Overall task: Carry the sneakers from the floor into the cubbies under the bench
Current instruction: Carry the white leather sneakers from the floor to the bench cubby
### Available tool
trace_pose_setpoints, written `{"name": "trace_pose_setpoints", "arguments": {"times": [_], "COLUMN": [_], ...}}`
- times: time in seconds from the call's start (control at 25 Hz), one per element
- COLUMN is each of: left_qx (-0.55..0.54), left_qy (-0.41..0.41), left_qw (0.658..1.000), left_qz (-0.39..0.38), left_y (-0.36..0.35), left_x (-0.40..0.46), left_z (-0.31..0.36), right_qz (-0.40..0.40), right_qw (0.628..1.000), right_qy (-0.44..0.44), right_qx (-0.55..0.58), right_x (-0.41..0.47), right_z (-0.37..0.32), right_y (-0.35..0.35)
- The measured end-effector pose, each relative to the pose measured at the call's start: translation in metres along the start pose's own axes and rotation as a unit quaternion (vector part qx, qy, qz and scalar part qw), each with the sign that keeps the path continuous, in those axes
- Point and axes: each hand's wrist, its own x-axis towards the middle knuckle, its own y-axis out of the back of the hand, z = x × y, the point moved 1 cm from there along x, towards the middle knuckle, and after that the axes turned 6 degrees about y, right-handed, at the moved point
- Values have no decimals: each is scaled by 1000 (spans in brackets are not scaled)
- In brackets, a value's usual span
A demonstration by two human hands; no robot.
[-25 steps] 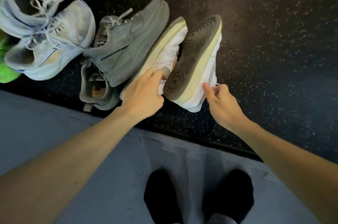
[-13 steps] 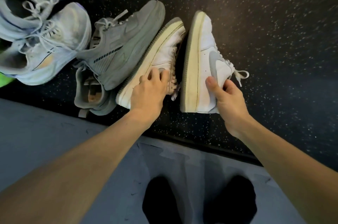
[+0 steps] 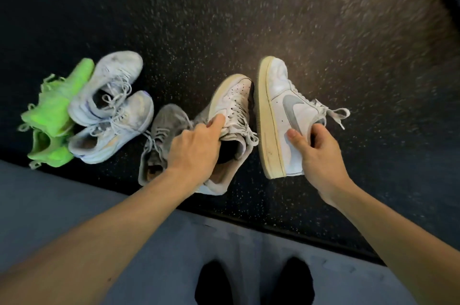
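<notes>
While both hands are gripping the white pair, you are carrying one sneaker per hand. Your right hand (image 3: 321, 155) is pinching the right white sneaker (image 3: 281, 115) at its collar, thumb pressing the outer side panel and the other fingers curling over the collar edge. That sneaker's long axis is running away from your fingertips, toe farthest, sole edge facing the left sneaker. Your left hand (image 3: 196, 150) is clamping the left white sneaker (image 3: 234, 100) at the tongue and laces, fingers curling into the opening; its toe is likewise pointing away from the fingers. The two white sneakers are lying just beside each other, between your hands, apparently lifting off the dark speckled floor (image 3: 249, 18).

Beneath and left of your left hand, the grey pair (image 3: 161, 130) is resting on the floor. Farther left are lying a pale pair (image 3: 112, 105) and a green pair (image 3: 54, 115).

No bench or cubbies are showing, so their contents cannot be stated.
</notes>
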Motion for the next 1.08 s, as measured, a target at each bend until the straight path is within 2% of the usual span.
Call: {"name": "trace_pose_setpoints", "arguments": {"times": [0.12, 0.32, 0.68, 0.88, 1.08], "left_qx": [-41, -73, -185, -187, -194], "left_qy": [21, 47, 37, 14, -21], "left_qw": [998, 992, 951, 926, 892], "left_qz": [32, 94, 244, 328, 408], "left_y": [89, 280, 627, 763, 844], "left_x": [7, -6, -91, -166, -255], "left_z": [-7, -20, -42, -37, -29], "right_qz": [-7, 7, 127, 164, 214], "right_qw": [998, 984, 917, 872, 838], "right_qy": [50, 141, 306, 393, 436], "right_qx": [-40, -111, -223, -242, -249], "right_x": [-8, -42, -182, -286, -382], "right_z": [-79, -248, -598, -715, -768], "right_y": [26, 76, 180, 231, 269]}}
